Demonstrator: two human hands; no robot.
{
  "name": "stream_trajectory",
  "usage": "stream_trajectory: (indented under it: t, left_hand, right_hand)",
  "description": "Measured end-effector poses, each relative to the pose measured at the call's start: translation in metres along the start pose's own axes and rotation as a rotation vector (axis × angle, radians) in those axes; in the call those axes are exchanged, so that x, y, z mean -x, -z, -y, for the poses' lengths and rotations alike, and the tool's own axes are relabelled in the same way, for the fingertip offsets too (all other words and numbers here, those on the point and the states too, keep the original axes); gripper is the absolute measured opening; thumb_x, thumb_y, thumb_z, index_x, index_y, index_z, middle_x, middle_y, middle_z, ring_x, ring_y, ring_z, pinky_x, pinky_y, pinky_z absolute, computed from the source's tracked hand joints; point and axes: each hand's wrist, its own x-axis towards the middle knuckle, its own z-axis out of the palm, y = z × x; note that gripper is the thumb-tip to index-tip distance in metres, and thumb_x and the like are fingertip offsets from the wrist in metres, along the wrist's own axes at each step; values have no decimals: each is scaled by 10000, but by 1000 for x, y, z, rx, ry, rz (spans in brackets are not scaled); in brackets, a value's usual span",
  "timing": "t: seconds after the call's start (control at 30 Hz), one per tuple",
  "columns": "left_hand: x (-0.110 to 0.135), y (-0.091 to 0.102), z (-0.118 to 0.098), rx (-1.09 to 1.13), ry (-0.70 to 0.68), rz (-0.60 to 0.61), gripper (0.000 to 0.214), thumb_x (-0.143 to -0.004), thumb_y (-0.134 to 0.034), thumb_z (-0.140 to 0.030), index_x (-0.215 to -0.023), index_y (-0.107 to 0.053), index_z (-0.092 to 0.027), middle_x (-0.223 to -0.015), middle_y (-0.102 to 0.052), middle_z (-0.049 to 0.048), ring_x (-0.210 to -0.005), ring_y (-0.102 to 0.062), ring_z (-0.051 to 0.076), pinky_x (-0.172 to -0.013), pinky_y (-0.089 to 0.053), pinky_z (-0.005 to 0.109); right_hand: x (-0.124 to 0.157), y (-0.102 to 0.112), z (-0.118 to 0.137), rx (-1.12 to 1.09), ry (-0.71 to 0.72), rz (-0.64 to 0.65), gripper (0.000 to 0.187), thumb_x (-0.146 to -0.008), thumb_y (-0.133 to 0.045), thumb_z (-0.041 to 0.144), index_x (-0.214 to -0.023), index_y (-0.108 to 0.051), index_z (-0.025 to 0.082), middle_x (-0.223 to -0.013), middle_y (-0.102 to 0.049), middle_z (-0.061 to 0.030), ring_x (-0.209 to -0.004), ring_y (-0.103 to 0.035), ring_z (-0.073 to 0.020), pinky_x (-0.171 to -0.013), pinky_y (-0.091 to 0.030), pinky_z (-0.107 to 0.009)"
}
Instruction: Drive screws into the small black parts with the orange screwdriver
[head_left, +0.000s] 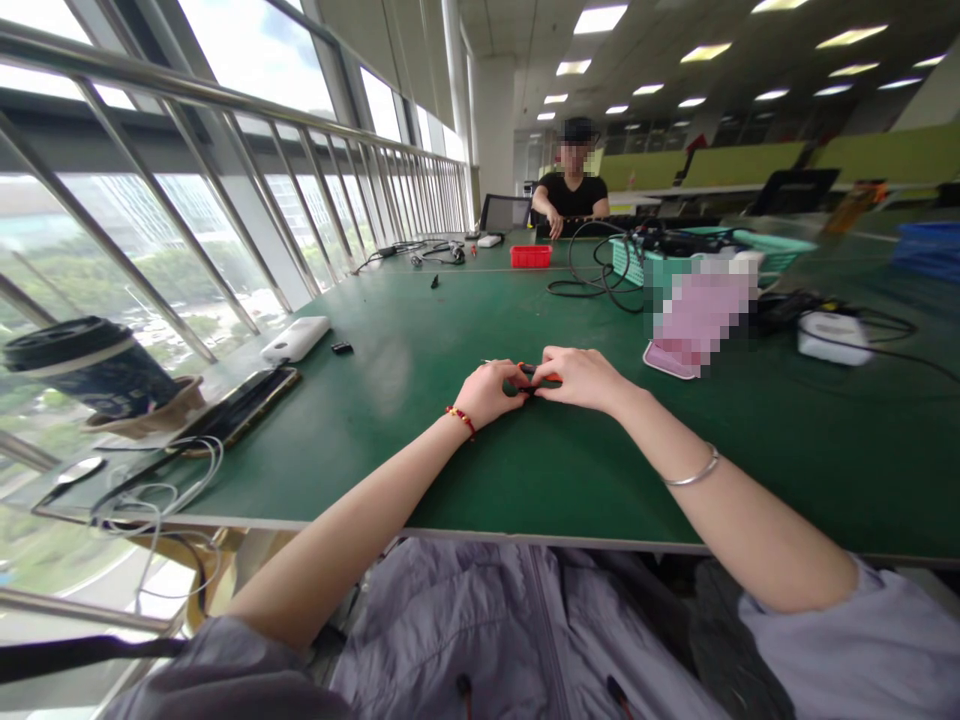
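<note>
Both my hands rest together on the green table, near its middle. My left hand is curled, its fingers closed round a small black and orange object. My right hand pinches the same object from the other side, fingertips touching those of the left. Most of the object is hidden by my fingers, so I cannot make out what it is. A red bead bracelet sits on my left wrist and a silver bangle on my right forearm.
At the left edge lie a paper coffee cup, a phone, a white power bank and white earphone cables. A red tray, black cables and a teal basket stand farther back. Another person sits at the far end.
</note>
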Motion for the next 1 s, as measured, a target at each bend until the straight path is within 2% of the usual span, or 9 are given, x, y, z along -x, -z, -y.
stream_trajectory:
  t: [0.13,0.27,0.33,0.43,0.5,0.63,0.77,1.0]
  left_hand:
    - [0,2,-1,-35,15,1,100,-686,-637,-202,-775,-683,-196,-817,-670,15,-807,-611,172,-739,-475,279]
    - [1,4,-4,-52,36,6,102,-704,-633,-224,-778,-699,-198,-825,-665,18,-806,-606,171,-730,-472,280]
    - [1,4,-4,-47,41,5,97,-707,-635,-226,-771,-701,-197,-816,-660,16,-800,-604,167,-732,-474,279]
    - [1,4,-2,-39,30,-7,86,-705,-634,-212,-759,-698,-192,-800,-649,12,-788,-600,160,-741,-481,274]
    - [0,3,0,-39,30,-19,84,-699,-637,-201,-758,-696,-189,-796,-645,12,-784,-598,159,-740,-482,274]
    - [-1,1,2,-44,54,-41,83,-693,-637,-184,-752,-694,-182,-789,-643,15,-774,-595,161,-730,-482,278]
    - [-2,0,2,-34,57,-44,83,-690,-639,-186,-750,-695,-183,-784,-640,12,-763,-597,155,-720,-483,271]
    - [-2,-1,4,-24,67,-43,89,-683,-635,-180,-748,-696,-185,-785,-645,9,-755,-600,149,-715,-487,262]
  right_hand:
    - [1,1,-8,-54,-48,-67,228,-738,-583,377,-936,-669,302,-932,-586,-1,-761,-568,-143,-577,-330,-231]
    - [3,0,-14,-90,-59,-118,311,-716,-580,291,-1024,-619,299,-1020,-630,3,-833,-592,-171,-601,-358,-233]
    - [4,1,-14,-115,-58,-166,317,-732,-562,260,-1044,-603,292,-969,-660,6,-795,-605,-168,-594,-359,-233]
    - [5,5,-9,-168,-89,-313,223,-779,-556,350,-977,-612,263,-717,-643,12,-629,-580,-151,-544,-338,-234]
    - [5,8,-3,-246,-106,-446,234,-781,-562,440,-883,-610,234,-606,-586,16,-554,-540,-140,-523,-335,-238]
    - [6,13,6,-466,-142,-690,256,-773,-565,457,-716,-529,210,-565,-535,10,-480,-469,-120,-498,-353,-251]
    - [7,16,10,-575,-138,-857,223,-768,-562,403,-677,-471,221,-587,-524,1,-502,-472,-129,-522,-390,-268]
    - [7,16,11,-559,-111,-874,236,-766,-564,384,-651,-435,223,-566,-486,15,-494,-446,-122,-520,-379,-266]
